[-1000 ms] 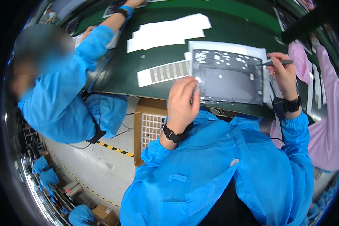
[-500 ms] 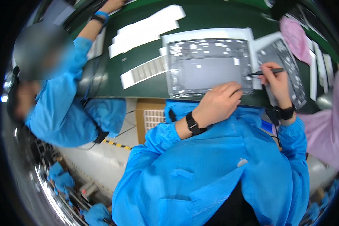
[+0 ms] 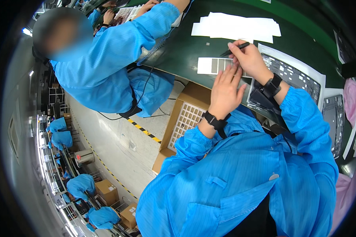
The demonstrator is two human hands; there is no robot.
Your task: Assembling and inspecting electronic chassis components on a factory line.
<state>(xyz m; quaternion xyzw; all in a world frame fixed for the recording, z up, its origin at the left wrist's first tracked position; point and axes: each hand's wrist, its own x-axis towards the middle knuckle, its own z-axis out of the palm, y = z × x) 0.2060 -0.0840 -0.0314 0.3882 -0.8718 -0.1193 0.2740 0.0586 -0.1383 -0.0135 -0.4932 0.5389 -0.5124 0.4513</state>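
My left hand [image 3: 226, 89] lies palm down, fingers stretched out over the near edge of a white strip [image 3: 205, 65] bearing a row of grey rectangular stickers. Just above it, my right hand [image 3: 251, 61] pinches a slim black pointed tool [image 3: 239, 47], like a pen or tweezers; its kind cannot be made out. The tool's tip points left, above the strip. My hands cover the strip's right part. Beside my right wrist lies a dark flat panel [image 3: 298, 75] dotted with small white pieces, on a white sheet; my right arm hides part of it.
White paper sheets [image 3: 235, 25] lie at the back of the green table [image 3: 178, 57]. A second dark panel [image 3: 333, 126] and pink cloth [image 3: 351, 100] are at right. A co-worker in blue [image 3: 103, 71] sits at left. Below the table edge stands a cardboard box [image 3: 166, 156] holding a white grid tray.
Both hands have moved left from the dark panel to the sticker strip, the right one still holding the black tool. My view has swung left.
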